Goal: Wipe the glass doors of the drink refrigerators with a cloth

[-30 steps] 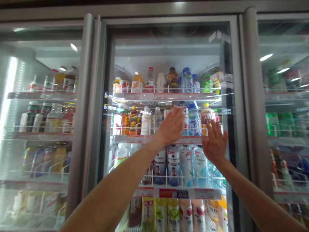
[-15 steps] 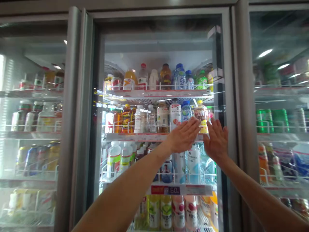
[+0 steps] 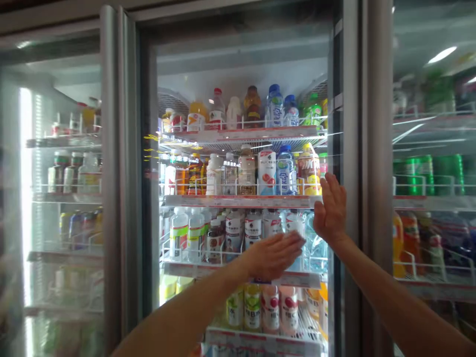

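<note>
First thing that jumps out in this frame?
Two bare arms reach into the middle of a glass-fronted drinks cooler: the right hand is flat and upright by the door frame, and the left hand lies palm-down in front of the white bottles on the third shelf. Above them stand rows of colourful bottles.

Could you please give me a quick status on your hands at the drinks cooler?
Right hand flat on the glass door edge. Left hand open, reaching at the third-shelf bottles. Nothing held. No obstruction seen.
</note>
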Demonstrator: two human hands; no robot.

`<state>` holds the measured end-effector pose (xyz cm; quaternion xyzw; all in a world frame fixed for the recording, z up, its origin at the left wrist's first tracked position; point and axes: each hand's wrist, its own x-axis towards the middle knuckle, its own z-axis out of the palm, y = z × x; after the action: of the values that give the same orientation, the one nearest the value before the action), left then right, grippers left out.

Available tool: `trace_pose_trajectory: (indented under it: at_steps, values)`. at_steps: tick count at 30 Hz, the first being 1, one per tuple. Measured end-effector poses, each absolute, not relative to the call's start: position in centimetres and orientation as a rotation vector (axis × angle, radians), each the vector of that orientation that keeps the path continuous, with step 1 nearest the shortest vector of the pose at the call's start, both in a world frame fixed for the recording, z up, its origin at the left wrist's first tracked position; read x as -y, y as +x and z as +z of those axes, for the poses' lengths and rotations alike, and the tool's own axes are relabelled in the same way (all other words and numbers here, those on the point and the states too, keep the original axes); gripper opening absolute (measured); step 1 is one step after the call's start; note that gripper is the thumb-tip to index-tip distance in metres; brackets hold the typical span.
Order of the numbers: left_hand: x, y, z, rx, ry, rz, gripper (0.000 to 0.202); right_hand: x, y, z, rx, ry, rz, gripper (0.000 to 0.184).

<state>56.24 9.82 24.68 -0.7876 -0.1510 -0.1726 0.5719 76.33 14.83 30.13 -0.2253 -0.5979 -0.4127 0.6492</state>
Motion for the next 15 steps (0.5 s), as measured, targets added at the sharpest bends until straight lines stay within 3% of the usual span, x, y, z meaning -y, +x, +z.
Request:
trace_pose_trajectory:
  at_steps: [6, 12, 15]
  values:
    - [-9.1, 49.5, 27.2, 0.907, -1.409, -1.045, 0.066, -14.8, 76.2, 30.2, 1.343, -0.534, -0.954, 0.054]
    - [-8.3, 47.5, 22.2, 0.704, -1.668, -0.763, 0.066, -14.6, 75.9, 29.4, 1.339, -0.655, -1.014, 0.051]
    - [-7.8, 43.0, 22.9, 0.933, -1.405, -1.032, 0.067, -14.1, 74.4, 27.5, 1.388, -0.719, -1.016, 0.052]
